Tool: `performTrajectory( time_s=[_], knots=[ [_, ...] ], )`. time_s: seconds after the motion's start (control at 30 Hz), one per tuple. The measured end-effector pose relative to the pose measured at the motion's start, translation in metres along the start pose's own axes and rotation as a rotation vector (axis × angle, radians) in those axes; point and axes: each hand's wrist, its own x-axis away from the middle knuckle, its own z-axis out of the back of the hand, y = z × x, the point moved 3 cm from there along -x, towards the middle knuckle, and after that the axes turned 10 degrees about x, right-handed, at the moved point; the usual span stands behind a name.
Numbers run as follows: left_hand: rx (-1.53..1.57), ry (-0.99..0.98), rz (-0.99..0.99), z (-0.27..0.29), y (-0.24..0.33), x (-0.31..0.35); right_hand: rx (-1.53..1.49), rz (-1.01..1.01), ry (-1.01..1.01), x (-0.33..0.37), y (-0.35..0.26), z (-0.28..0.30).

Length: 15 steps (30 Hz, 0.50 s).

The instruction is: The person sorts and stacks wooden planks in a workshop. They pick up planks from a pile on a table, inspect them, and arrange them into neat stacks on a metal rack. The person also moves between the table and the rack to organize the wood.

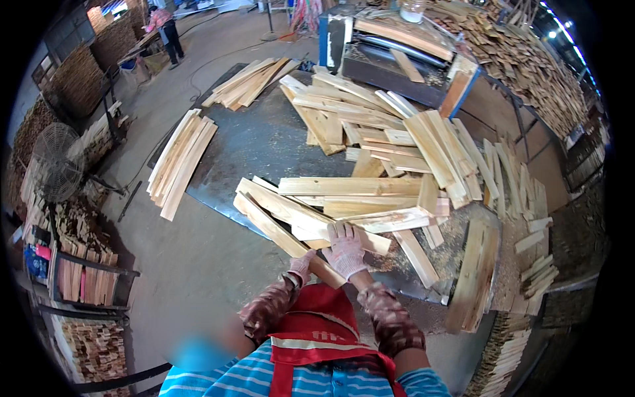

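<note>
My left hand (302, 266), in a pale glove, is closed around a long wooden board (272, 228) near the table's front edge. The board slants from the upper left down toward my red apron. Just to the right, my gloved right hand (345, 251) lies with its fingers stretched out over the near end of another pale board (372, 242). Its thumb side is close to the held board. Beyond both hands, more boards (357, 186) lie in a loose, overlapping pile on the dark table (248, 142).
A blue-framed machine (397, 73) stands at the table's far side. Sorted board stacks lie at the left edge (182, 162) and far left (251, 83). More boards (475, 274) lie at the right. A fan (58, 162) stands left; another person (165, 33) is far off.
</note>
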Motion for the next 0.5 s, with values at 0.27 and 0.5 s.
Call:
performTrajectory(
  time_s=[0.27,0.5],
  knots=[
    [-0.458,-0.305,-0.384,-0.006,0.085,0.023,0.072,0.121,-0.107,-0.072,0.029,-0.06],
    [0.133,-0.065,-0.083,-0.04,0.148,-0.017,-0.096,0.081,-0.055,-0.161,0.07,-0.048]
  ],
)
